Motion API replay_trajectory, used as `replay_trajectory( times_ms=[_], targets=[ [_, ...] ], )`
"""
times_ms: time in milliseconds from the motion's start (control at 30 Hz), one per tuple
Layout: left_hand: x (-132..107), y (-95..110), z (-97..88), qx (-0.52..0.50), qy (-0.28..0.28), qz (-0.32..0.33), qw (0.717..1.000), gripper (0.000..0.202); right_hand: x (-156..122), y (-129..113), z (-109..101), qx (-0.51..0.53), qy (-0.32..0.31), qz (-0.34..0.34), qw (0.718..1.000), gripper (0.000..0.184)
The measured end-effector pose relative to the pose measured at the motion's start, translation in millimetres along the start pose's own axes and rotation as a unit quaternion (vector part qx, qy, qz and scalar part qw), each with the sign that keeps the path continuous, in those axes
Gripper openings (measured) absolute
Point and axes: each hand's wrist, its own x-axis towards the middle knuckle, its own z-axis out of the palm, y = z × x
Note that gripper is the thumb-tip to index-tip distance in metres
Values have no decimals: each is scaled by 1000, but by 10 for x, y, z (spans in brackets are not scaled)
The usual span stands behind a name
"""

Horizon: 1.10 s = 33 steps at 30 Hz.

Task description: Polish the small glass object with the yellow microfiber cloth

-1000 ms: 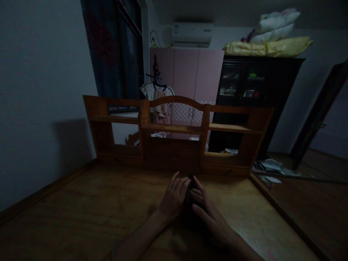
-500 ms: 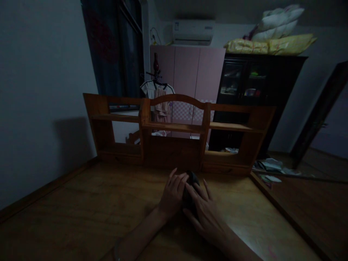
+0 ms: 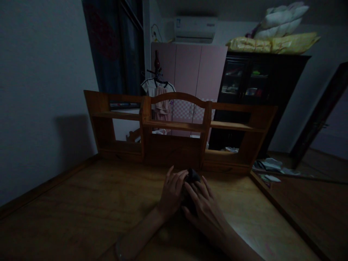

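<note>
A small black object (image 3: 194, 176) sits low over the wooden desk top, between my two hands. It looks soft and rounded, but in this dim light I cannot make out its kind. My left hand (image 3: 173, 192) grips its left side, with the fingers bent over the upper edge. From the right, my right hand (image 3: 202, 203) lies across it, fingers wrapped over the top and thumb low at the near side. Much of the object is hidden under the fingers.
The wooden desk (image 3: 103, 195) carries a shelf unit (image 3: 174, 125) along its back edge. A wall (image 3: 40, 108) borders the left side. Beyond stand a pink wardrobe (image 3: 186, 69), a dark cabinet (image 3: 282, 79) and hanging clothes (image 3: 161, 98). Papers (image 3: 270, 164) lie off to the right.
The black object's top has shifted in shape, showing a raised end between the fingers. Both hands keep nearly the same place, with the fingers slightly moved. The camera view has tipped a little.
</note>
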Motion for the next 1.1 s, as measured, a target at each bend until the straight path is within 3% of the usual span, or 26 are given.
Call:
replay_trajectory(
  times_ms=[100, 200, 300, 400, 467, 600, 733, 867, 1100],
  targets=[
    [-8, -5, 27, 11, -6, 6, 1000, 40, -6, 23, -38, 66, 2, 18, 998, 71],
    [-19, -10, 66, 25, -8, 2, 1000, 40, -42, 83, -49, 204, 7, 55, 977, 68],
    [-29, -19, 112, 39, 5, -27, 999, 38, -72, 141, -45, 363, 1, 103, 926, 60],
    [-35, -30, 151, 46, 7, -40, 998, 36, -83, 143, -32, 482, -17, 132, 866, 70],
    [-39, -36, 165, 57, 5, -25, 998, 35, -90, 117, -13, 528, -36, 131, 838, 80],
    [-40, -41, 167, 80, -9, 6, 997, 34, -99, 79, 25, 561, -55, 117, 818, 101],
    [-30, -30, 157, 97, -10, 1, 995, 35, -75, 133, 16, 586, -56, 124, 799, 99],
    [-35, -12, 178, 97, -10, 1, 995, 36, -52, 224, -2, 545, -40, 130, 827, 84],
    [-137, -61, 279, 89, -54, -15, 994, 37, -54, 283, -28, 306, -65, 94, 945, 71]
  ],
)
